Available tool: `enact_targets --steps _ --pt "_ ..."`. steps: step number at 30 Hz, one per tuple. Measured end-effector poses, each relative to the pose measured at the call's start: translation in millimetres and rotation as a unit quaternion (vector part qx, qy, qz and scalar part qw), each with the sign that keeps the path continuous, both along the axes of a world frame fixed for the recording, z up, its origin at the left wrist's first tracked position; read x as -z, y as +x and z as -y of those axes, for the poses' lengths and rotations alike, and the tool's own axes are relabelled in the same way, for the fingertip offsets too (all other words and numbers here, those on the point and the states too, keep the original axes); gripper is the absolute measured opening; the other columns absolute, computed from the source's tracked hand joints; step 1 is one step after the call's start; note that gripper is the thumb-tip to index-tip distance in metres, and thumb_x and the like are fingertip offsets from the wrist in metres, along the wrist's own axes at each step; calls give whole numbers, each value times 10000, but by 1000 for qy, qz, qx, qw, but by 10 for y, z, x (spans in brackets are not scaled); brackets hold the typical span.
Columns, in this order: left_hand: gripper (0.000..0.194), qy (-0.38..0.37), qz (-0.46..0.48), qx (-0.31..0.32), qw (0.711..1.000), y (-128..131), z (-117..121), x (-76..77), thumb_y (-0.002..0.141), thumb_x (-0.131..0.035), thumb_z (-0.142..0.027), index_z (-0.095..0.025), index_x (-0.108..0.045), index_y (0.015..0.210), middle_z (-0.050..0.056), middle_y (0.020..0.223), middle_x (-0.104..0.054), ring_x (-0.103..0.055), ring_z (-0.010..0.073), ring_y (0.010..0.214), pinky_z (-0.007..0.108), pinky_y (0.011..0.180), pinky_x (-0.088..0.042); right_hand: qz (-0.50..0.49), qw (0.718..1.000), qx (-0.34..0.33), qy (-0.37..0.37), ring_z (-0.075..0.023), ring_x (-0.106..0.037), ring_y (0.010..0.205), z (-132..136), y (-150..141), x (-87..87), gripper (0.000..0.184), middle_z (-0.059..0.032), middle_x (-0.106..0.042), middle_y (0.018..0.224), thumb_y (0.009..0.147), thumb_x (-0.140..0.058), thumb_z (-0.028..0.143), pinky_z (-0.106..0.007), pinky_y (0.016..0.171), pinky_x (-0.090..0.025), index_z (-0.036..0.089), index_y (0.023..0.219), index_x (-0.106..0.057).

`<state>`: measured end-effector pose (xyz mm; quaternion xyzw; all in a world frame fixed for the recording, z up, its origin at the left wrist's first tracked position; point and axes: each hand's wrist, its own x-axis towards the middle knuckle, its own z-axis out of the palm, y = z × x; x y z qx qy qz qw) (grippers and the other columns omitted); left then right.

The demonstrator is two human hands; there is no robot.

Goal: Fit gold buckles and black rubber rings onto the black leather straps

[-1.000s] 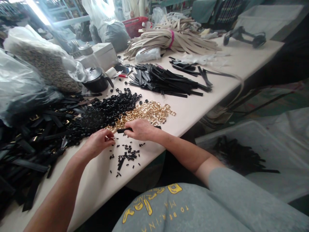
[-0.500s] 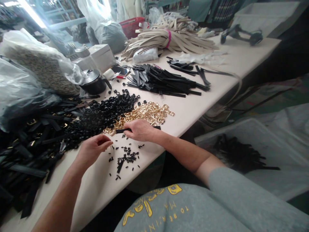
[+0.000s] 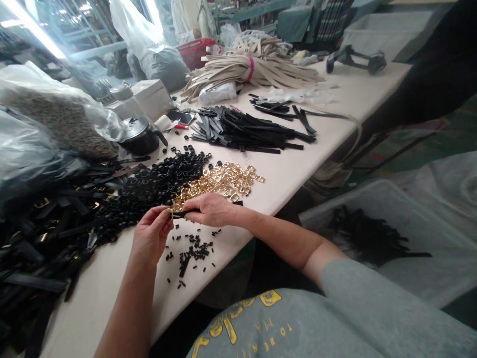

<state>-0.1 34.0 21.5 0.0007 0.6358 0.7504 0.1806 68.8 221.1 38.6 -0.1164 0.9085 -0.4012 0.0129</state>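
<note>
Between the thumb and fingers of my left hand (image 3: 153,232) is a small gold buckle (image 3: 171,214), held at the end of a black strap (image 3: 181,215). My right hand (image 3: 210,210) is closed around that strap, whose other end sticks out past the wrist. Whether the strap passes through the buckle is too small to tell. Just beyond my hands lies a heap of gold buckles (image 3: 227,180), with a pile of black loops (image 3: 160,179) to its left. Small black bits (image 3: 197,248) are scattered on the table below my hands.
Black straps (image 3: 246,128) lie heaped farther back, before a tied bundle of beige strips (image 3: 257,69). A black lidded pot (image 3: 137,136) and filled plastic bags (image 3: 55,109) stand left. Buckled straps (image 3: 44,238) pile up at far left. A plastic bin (image 3: 372,238) sits below the table's right edge.
My left hand has moved right and up to meet the strap end, bringing the gold buckle against it. My right hand keeps its hold on the strap. The view has shifted slightly.
</note>
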Motion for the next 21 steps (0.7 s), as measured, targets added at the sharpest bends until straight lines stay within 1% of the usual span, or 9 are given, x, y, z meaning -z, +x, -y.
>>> enact_targets --steps 3,6,9,11,14,17,19,21 --pt "420 18 20 -3 1000 23 -36 25 459 -928 -325 -160 -698 770 -6 737 -672 -583 54 579 137 550 -502 14 999 7 -29 -102 -553 755 8 8 -22 261 3 -687 900 905 -524 288 -208 667 -338 215 1089 -694" --pt "420 22 5 7 1000 54 -56 33 485 -925 -349 -162 -697 784 -10 717 -660 -574 52 570 134 548 -501 24 999 22 -43 -92 -524 695 20 11 -44 250 7 -665 818 904 -534 280 -205 648 -331 190 1071 -697" --pt "404 20 -8 17 1000 73 -58 27 562 -886 -422 -161 -695 805 1 710 -654 -571 66 569 148 524 -491 7 998 36 -44 -96 -533 711 38 1 -37 253 -7 -672 830 907 -531 284 -208 656 -338 176 1059 -702" --pt "392 14 -14 22 1000 81 -56 19 599 -860 -440 -165 -695 826 9 727 -657 -580 76 589 162 540 -498 -11 998 44 -40 -107 -551 744 58 -12 -13 253 -20 -687 861 906 -527 287 -213 672 -349 176 1050 -704" --pt "371 -3 -31 39 999 106 -62 11 583 -869 -354 -180 -704 866 -1 740 -652 -585 80 617 169 575 -493 -37 998 47 -27 -123 -572 780 97 -32 35 252 -37 -702 899 912 -507 284 -225 695 -364 175 1028 -703" --pt "362 -28 -73 49 996 150 -78 8 575 -869 -282 -186 -716 889 -13 734 -645 -549 66 603 164 576 -462 -53 997 47 -2 -133 -581 791 130 -41 69 254 -48 -713 927 909 -489 268 -237 703 -366 176 1012 -702" --pt "360 -40 -95 55 993 173 -78 4 578 -869 -261 -187 -720 898 -11 749 -651 -540 66 613 168 594 -459 -56 997 44 14 -139 -584 802 134 -37 67 264 -55 -718 945 902 -484 260 -242 701 -363 173 1030 -698" --pt "365 -44 -89 64 993 175 -59 -5 569 -872 -250 -186 -717 892 -4 766 -657 -553 77 633 180 607 -467 -50 998 35 32 -145 -585 811 117 -23 36 272 -58 -720 963 898 -482 268 -246 685 -351 176 1042 -693"
